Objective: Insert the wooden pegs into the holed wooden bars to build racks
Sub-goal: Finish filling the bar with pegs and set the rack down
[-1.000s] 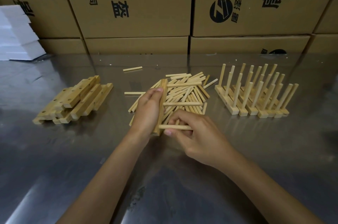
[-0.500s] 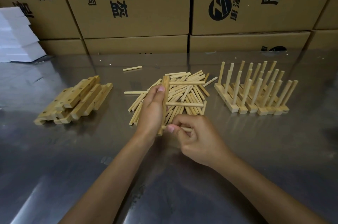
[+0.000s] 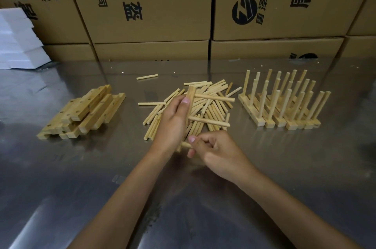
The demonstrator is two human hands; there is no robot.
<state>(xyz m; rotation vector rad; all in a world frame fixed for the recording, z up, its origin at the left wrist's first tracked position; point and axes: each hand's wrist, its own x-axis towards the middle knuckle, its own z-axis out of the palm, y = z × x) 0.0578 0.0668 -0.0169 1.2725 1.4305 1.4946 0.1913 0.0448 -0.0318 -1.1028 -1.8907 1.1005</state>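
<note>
Left hand (image 3: 173, 124): fingers curled round a holed wooden bar (image 3: 190, 94), held on edge above the loose peg pile (image 3: 205, 108), two pegs already set in it.
Right hand (image 3: 215, 151): just near of the pile, thumb and fingers pinching a peg (image 3: 186, 144) at the bar's near end.
Spare bars (image 3: 85, 112): stacked left of the pile.
Finished racks (image 3: 282, 102): right of the pile, on the steel table (image 3: 61, 177).

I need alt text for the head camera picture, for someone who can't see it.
A person's left hand grips a holed wooden bar already bearing two pegs, while the right hand pushes a third peg into it. On the steel table lie loose pegs, stacked bars and finished racks.
</note>
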